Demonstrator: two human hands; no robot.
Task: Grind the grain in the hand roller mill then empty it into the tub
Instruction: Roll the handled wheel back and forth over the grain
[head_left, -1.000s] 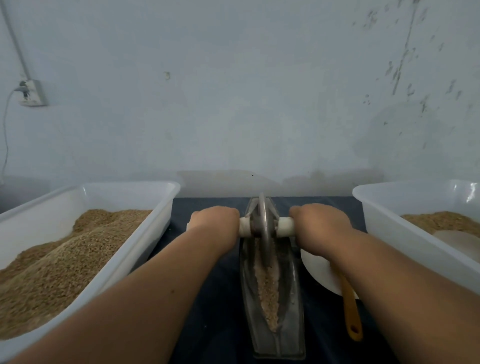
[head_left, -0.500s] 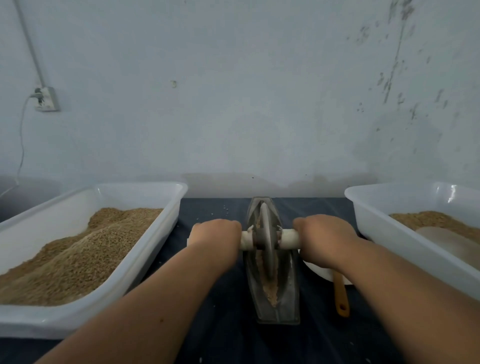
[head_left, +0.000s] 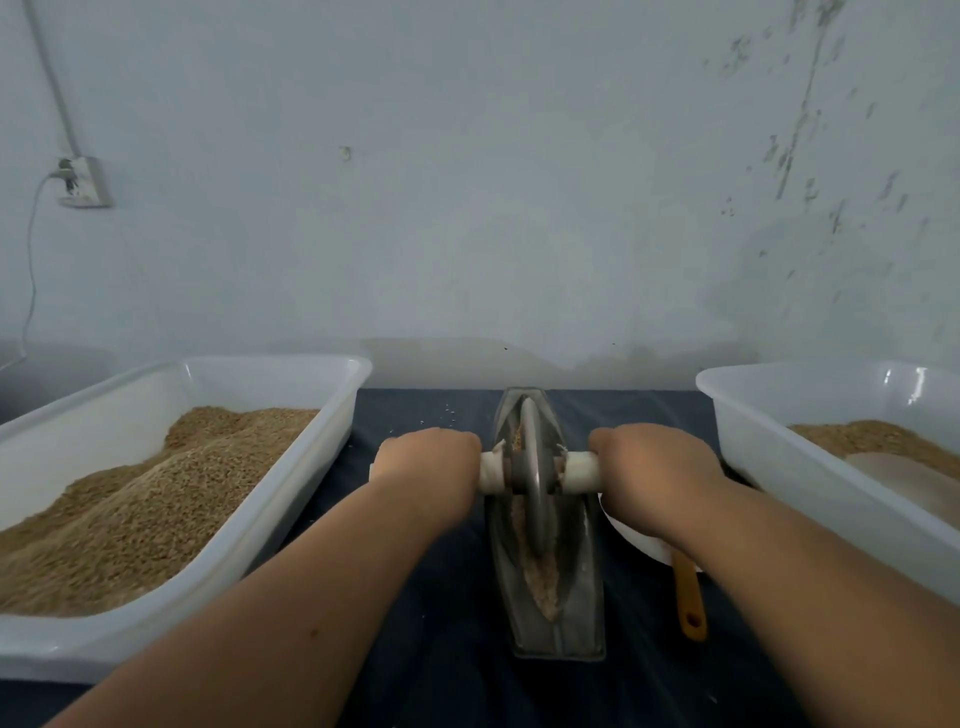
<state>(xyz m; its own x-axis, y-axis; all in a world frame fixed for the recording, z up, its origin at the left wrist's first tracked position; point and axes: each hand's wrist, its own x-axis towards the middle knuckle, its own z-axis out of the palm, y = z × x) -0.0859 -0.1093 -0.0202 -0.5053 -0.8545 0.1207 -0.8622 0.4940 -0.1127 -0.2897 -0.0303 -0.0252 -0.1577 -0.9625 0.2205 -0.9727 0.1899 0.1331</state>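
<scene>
A narrow boat-shaped metal trough (head_left: 582, 597) lies lengthwise on the dark cloth, with brown ground grain (head_left: 540, 577) along its groove. A metal grinding wheel (head_left: 535, 467) stands upright in the groove on a white axle handle (head_left: 582, 470). My left hand (head_left: 431, 462) grips the handle's left end and my right hand (head_left: 654, 467) grips its right end, knuckles up. A white tub (head_left: 769, 467) with brown ground grain (head_left: 872, 439) stands at the right. Another white tub (head_left: 291, 488) heaped with whole grain (head_left: 156, 499) stands at the left.
A white scoop (head_left: 639, 540) with a yellow handle (head_left: 688, 597) lies on the cloth between the trough and the right tub, partly under my right forearm. A pale wall rises behind, with a socket (head_left: 83, 182) and cable at the left.
The wheel and both hands have rolled back and forth along the trough and now sit near its far half. The camera has lifted slightly, showing more wall.
</scene>
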